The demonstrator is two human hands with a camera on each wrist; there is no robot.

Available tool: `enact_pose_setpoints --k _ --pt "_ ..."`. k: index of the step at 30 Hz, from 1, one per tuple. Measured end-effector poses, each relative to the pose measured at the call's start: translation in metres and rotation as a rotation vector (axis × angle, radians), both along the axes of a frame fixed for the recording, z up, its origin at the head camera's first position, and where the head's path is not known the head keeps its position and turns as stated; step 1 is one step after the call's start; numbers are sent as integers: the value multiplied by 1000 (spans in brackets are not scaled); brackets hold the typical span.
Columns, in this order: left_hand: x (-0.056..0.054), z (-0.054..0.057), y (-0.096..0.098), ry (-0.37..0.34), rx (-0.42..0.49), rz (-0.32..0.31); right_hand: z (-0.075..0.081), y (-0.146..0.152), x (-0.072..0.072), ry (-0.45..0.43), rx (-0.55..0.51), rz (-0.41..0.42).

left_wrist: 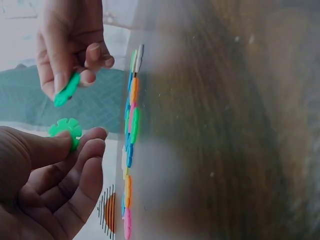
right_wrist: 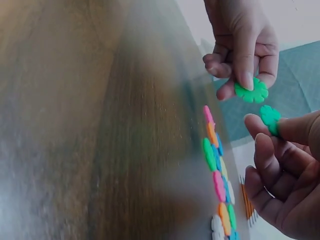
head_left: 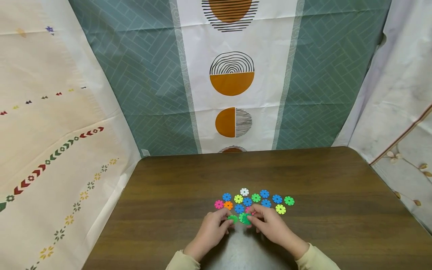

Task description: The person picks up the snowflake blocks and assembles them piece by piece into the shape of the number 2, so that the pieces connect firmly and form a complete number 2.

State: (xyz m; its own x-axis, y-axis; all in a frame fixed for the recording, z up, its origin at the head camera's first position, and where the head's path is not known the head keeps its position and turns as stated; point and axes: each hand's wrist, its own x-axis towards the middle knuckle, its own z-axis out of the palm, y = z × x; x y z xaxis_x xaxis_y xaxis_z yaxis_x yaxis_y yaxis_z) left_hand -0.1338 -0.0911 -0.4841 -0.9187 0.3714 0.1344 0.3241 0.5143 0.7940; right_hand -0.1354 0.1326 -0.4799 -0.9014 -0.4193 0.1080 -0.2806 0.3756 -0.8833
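Note:
My left hand [head_left: 212,228] pinches a green notched plastic disc [left_wrist: 68,126] between thumb and fingers. In my right hand [head_left: 270,222], thumb and fingertip pinch a second green notched disc [right_wrist: 270,119]. Both discs are held up over the table's near middle, close together, with a small gap between them in the wrist views. Another green disc [head_left: 242,216] lies on the table just behind the right hand's disc. A pink disc [head_left: 248,209] is partly hidden by the right fingers.
Several loose discs lie flat beyond the hands, among them a white [head_left: 244,192], an orange [head_left: 228,205], a yellow [head_left: 280,209] and a blue one [head_left: 277,199]. They rest on a brown wooden table [head_left: 162,195]. Patterned cloths [head_left: 155,75] hang around its far sides.

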Motion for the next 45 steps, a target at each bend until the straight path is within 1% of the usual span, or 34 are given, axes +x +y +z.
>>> enact_pose_setpoints --k 3,8,13,17,20,22,23,29,34,36,41,45 --pt "2 0 2 48 -36 8 1 -2 0 -46 -47 2" --pt "5 1 4 125 -93 17 1 -6 1 -85 -87 6" --pt "8 3 5 253 -149 20 0 -8 1 -111 -105 31" --pt "9 1 4 352 -208 19 1 -11 2 -109 -91 43" --pt "9 -1 4 417 -251 12 0 -12 1 -105 -89 62" --pt "9 -1 4 451 -273 7 -2 -13 -1 -114 -106 84" --pt "9 0 4 460 -282 5 -2 -12 -1 -125 -118 94" --pt "10 -1 5 447 -309 -5 -1 -15 -2 -162 -142 112" --pt "9 -1 5 486 -321 -11 -2 -19 -2 -211 -164 102" --pt "9 -1 5 491 -320 -11 -2 -20 -2 -224 -169 95" --pt "8 -1 3 456 -310 -15 -4 -21 -3 -236 -161 67" --pt "6 1 3 386 -280 -24 -5 -20 -5 -251 -182 36"
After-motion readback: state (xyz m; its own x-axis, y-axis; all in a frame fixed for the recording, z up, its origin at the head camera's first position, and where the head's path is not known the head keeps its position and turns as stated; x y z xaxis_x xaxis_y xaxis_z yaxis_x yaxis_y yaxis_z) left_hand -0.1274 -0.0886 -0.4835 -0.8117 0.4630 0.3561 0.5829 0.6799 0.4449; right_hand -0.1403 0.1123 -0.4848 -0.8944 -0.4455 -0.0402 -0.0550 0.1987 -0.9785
